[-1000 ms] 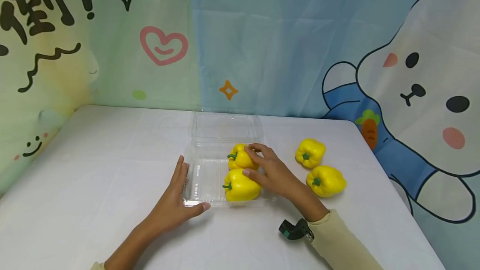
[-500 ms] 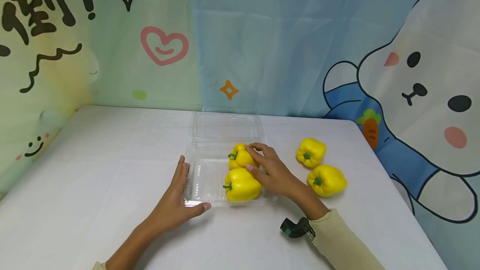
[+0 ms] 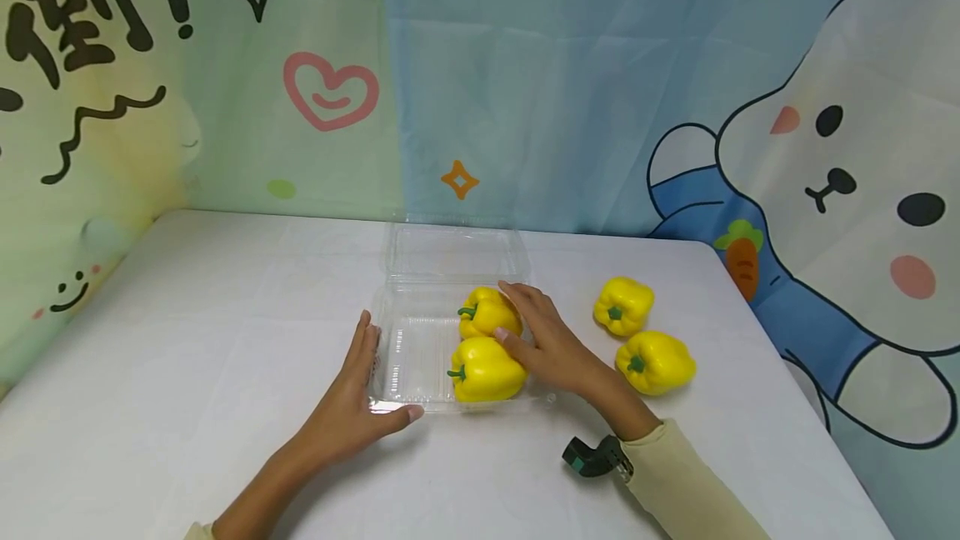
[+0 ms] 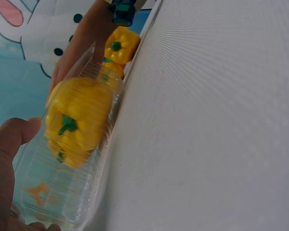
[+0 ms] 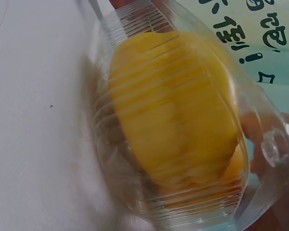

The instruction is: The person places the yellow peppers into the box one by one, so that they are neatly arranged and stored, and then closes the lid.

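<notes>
Two yellow bell peppers lie in the right half of a clear plastic clamshell box (image 3: 412, 361): a far bell pepper (image 3: 489, 312) and a near bell pepper (image 3: 489, 369). Their green stems point left. My right hand (image 3: 551, 344) is at the far pepper's right side, fingers fairly straight, thumb tip near where the two peppers meet. At the box's left front corner rests my left hand (image 3: 348, 411), fingers along the left wall and thumb by the front edge. In the right wrist view, the near pepper (image 5: 173, 110) shows through the ribbed box wall.
The box's clear lid (image 3: 456, 251) lies folded back toward the curtain. Two more yellow bell peppers, one farther (image 3: 624, 307) and one nearer (image 3: 656, 363), sit on the white table (image 3: 187, 357) right of the box. A printed curtain (image 3: 540, 107) borders the table behind.
My right fingers have straightened and lifted off the top of the far pepper toward its right side. The left hand and the box have stayed in place.
</notes>
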`<action>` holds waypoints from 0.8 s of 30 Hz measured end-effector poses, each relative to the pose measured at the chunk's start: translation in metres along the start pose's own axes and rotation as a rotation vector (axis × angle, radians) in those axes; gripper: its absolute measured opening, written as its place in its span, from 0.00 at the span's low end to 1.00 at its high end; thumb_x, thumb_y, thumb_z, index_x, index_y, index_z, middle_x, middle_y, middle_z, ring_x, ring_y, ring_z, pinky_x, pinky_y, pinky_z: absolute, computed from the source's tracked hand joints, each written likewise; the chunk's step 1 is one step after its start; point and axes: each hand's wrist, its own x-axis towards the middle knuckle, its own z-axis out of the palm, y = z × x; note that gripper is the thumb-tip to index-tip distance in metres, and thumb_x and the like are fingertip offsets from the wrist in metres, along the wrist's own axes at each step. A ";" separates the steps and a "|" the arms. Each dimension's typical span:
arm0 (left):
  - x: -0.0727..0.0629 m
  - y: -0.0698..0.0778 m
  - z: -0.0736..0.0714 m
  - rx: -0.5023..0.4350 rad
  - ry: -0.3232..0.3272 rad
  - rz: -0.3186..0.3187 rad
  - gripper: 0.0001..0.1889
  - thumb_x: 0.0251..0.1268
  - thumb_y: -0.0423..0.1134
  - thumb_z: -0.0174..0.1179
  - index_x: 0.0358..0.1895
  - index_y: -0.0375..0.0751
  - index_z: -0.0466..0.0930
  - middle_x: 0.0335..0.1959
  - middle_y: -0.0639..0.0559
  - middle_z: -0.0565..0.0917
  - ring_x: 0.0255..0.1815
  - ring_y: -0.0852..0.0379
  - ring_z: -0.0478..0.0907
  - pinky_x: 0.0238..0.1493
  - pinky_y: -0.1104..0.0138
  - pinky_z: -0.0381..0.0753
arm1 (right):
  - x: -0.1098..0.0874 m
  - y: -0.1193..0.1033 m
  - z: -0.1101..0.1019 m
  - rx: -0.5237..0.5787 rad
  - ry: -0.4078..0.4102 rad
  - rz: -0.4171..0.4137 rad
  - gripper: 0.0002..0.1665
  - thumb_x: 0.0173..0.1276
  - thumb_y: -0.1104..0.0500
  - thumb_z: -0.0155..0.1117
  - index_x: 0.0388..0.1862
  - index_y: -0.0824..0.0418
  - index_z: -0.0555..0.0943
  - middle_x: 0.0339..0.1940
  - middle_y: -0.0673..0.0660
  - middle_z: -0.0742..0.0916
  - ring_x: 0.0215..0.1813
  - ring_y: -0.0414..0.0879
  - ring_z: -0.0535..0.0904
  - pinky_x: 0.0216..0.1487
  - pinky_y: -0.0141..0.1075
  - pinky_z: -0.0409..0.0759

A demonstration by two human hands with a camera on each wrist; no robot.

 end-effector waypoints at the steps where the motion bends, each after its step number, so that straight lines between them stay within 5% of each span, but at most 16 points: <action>1: 0.000 0.000 0.000 0.001 0.001 -0.001 0.65 0.47 0.56 0.74 0.78 0.38 0.34 0.79 0.50 0.33 0.77 0.46 0.41 0.70 0.45 0.51 | 0.000 0.000 0.000 0.011 0.004 0.005 0.39 0.76 0.45 0.52 0.79 0.51 0.51 0.76 0.59 0.57 0.75 0.55 0.52 0.69 0.60 0.57; 7: 0.001 -0.001 0.001 0.005 -0.004 -0.001 0.65 0.47 0.56 0.75 0.78 0.37 0.36 0.79 0.51 0.31 0.78 0.46 0.40 0.69 0.46 0.52 | -0.002 -0.001 -0.005 0.075 0.066 0.028 0.35 0.77 0.48 0.52 0.78 0.48 0.54 0.75 0.56 0.61 0.74 0.55 0.57 0.69 0.59 0.57; 15: 0.000 0.001 0.002 0.027 -0.002 -0.014 0.64 0.47 0.57 0.74 0.78 0.34 0.37 0.79 0.54 0.30 0.78 0.45 0.37 0.69 0.44 0.51 | -0.005 0.001 -0.018 0.171 0.166 -0.064 0.31 0.77 0.57 0.53 0.76 0.56 0.60 0.72 0.57 0.67 0.71 0.52 0.63 0.70 0.48 0.60; 24: 0.000 0.002 0.001 0.028 0.001 -0.024 0.64 0.46 0.56 0.74 0.78 0.34 0.37 0.79 0.53 0.30 0.78 0.45 0.37 0.69 0.44 0.51 | -0.012 0.006 -0.027 0.151 0.211 -0.105 0.27 0.76 0.62 0.54 0.72 0.61 0.66 0.68 0.57 0.72 0.67 0.52 0.69 0.67 0.47 0.66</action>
